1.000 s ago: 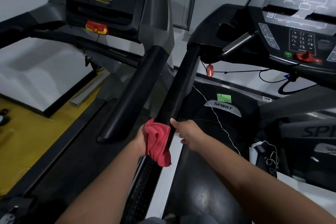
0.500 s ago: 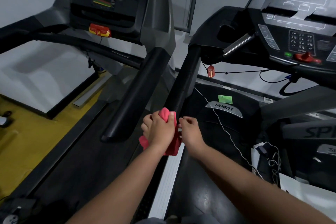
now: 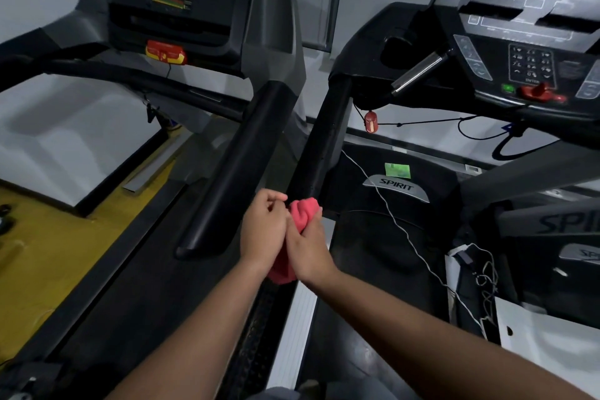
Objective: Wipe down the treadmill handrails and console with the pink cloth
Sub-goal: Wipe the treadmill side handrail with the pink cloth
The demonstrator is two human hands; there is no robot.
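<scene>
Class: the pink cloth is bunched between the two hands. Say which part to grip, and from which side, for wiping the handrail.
Probably the bunched top of the cloth, taken from the right by the right hand, whose fingers curl round it. That wad stands above both hands, toward the handrail; the tail hanging below the wrists is loose.

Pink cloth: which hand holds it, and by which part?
The right hand grips the pink cloth round its bunched middle. The left hand touches it; whether its fingers pinch it cannot be told.

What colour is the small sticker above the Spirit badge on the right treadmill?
Green. The small rectangular sticker shows best in the head view.
</scene>
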